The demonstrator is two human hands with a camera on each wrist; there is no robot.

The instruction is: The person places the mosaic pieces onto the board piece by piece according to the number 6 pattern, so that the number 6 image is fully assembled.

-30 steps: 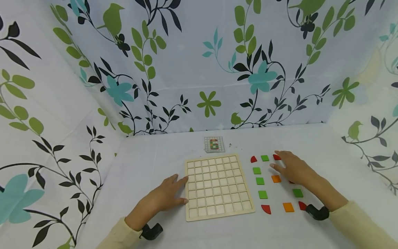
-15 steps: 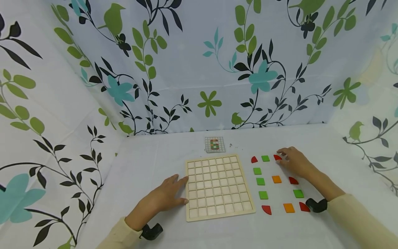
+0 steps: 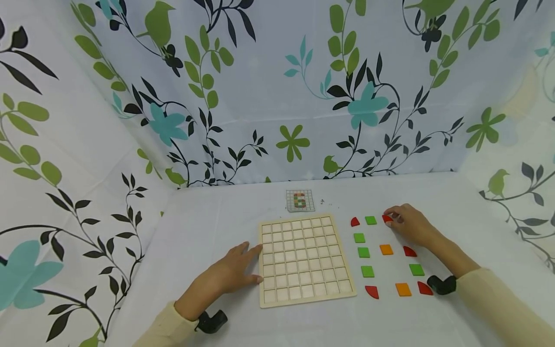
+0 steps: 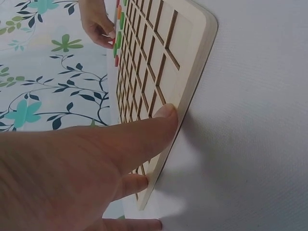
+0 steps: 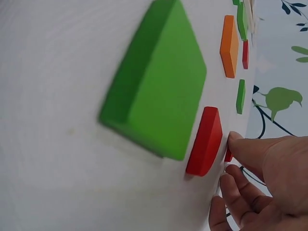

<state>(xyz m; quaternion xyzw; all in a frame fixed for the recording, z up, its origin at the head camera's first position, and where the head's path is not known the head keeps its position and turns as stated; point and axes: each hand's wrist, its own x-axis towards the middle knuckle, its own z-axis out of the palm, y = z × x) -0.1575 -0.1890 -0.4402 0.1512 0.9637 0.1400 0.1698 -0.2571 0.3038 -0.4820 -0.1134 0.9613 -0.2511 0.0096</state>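
My left hand rests at the left edge of a pale wooden grid board, fingers spread. In the left wrist view, its thumb touches the board's rim, and another fingertip lies on the white surface. At the far right, my right hand pinches a red quarter-round tile between thumb and fingers. The right wrist view shows that tile mostly covered by the thumb. It appears at table level; whether it is lifted I cannot tell.
Several flat tiles lie right of the board: green squares, orange squares and red quarter-rounds. A small gridded pattern card sits behind the board. A leaf-print cloth hangs at the back.
My right hand has drawn its fingers in around the far red tile, uncovering another red tile nearer me. The left hand and the board have stayed in place.
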